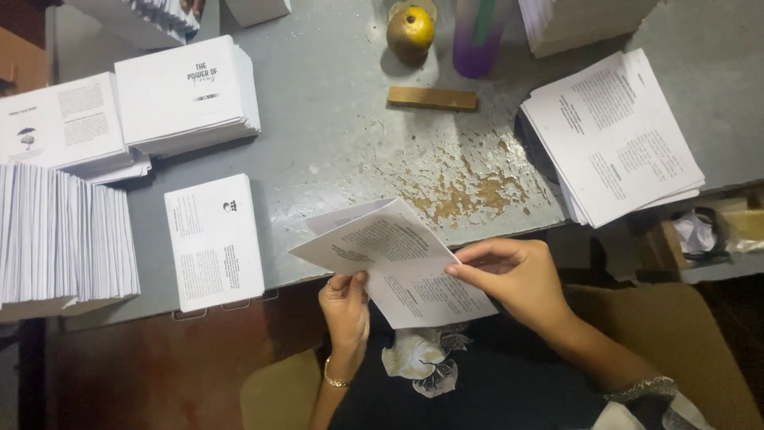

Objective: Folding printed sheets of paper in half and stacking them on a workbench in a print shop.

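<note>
I have a printed sheet (398, 267) held up over the near edge of the grey table (334, 135), low in the middle of the frame, and it is partly folded, one flap standing up behind the other. My left hand (344, 306) pinches its lower left corner between thumb and fingers, a gold bracelet (336, 381) on that wrist; my right hand (513, 275) pinches the right-hand edge, fingers curled over the fold line. Neither hand is spread flat. Judging by how things lie, this sheet is mid-fold, the crease not yet pressed down. To the right of the frame sits a stack of flat printed sheets (613, 135), which I take to be the unfolded ones still waiting. At the left lies a single folded booklet (213, 241) just beside the table edge, and beyond it, in the upper left, piles of folded booklets (187, 95) and a row of white booklets standing on edge (64, 231), so a good deal looks finished already. At the top centre are a yellow-brown round fruit (411, 32), a purple cup (477, 36) and a small wooden block (432, 98).
</note>
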